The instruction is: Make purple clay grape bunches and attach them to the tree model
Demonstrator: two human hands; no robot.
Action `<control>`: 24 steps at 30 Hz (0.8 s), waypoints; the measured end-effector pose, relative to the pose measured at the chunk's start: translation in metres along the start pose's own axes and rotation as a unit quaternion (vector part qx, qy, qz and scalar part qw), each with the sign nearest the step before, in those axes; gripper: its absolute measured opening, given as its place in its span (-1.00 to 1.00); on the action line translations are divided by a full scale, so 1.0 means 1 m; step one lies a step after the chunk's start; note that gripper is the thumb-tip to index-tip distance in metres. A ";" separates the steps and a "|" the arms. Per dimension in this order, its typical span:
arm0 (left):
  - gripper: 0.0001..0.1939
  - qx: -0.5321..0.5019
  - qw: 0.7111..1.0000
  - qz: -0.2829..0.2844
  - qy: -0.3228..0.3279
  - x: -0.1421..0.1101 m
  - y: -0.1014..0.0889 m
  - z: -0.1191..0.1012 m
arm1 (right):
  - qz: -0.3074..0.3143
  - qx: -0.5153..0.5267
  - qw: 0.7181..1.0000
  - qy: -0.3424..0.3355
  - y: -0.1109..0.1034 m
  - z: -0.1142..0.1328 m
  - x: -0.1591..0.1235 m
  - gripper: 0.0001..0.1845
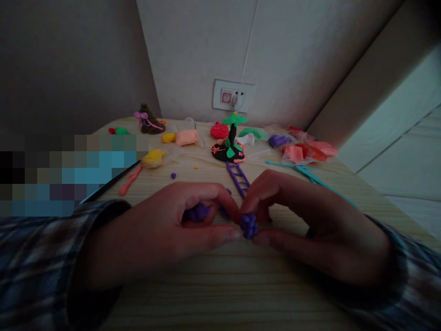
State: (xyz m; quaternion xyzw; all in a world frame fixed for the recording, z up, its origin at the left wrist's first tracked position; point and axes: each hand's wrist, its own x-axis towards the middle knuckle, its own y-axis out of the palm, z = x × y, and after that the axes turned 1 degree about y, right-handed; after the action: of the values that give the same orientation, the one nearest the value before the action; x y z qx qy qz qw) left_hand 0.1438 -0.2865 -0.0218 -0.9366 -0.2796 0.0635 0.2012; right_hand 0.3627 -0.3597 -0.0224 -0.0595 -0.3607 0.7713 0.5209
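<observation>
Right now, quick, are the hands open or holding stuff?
Left hand: closed, curled around a purple lump, fingertips at the bumpy purple cluster.
Right hand: closed, holding that cluster between finger and thumb.

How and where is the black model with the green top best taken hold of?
Probably by its low, wide black base, pinched from left and right: the trunk is slender, the green top overhangs it, and the purple ladder lies at the front.

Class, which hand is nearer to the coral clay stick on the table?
Left. The left hand is just rightward of the coral clay stick, closer to the camera; the right hand is much farther right.
</observation>
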 end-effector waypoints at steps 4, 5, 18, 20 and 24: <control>-0.81 -0.009 1.000 -0.002 -0.015 0.000 0.000 0.000 | -0.016 -0.022 1.000 -0.001 -0.002 0.001 -0.001 -0.87; -0.79 -0.013 1.000 0.003 -0.022 0.000 0.000 -0.001 | -0.021 -0.035 0.999 -0.009 -0.001 0.000 -0.002 -0.88; -0.73 -0.026 0.996 0.064 -0.054 -0.001 0.005 -0.003 | -0.048 -0.096 0.988 -0.112 -0.001 0.001 0.001 -0.91; -0.75 -0.041 0.995 0.076 -0.055 -0.001 0.006 -0.005 | -0.059 -0.118 0.984 -0.124 0.001 0.002 0.002 -0.88; -0.74 -0.054 0.994 0.085 -0.049 -0.003 0.008 -0.006 | -0.068 -0.149 0.977 -0.137 0.008 0.004 0.003 -0.82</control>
State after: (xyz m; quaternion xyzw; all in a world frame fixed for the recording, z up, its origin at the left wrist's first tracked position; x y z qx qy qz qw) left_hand 0.1466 -0.2962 -0.0200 -0.9622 -0.2115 0.1114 0.1305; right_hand 0.3534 -0.3606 -0.0230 -0.0052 -0.5428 0.6723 0.5033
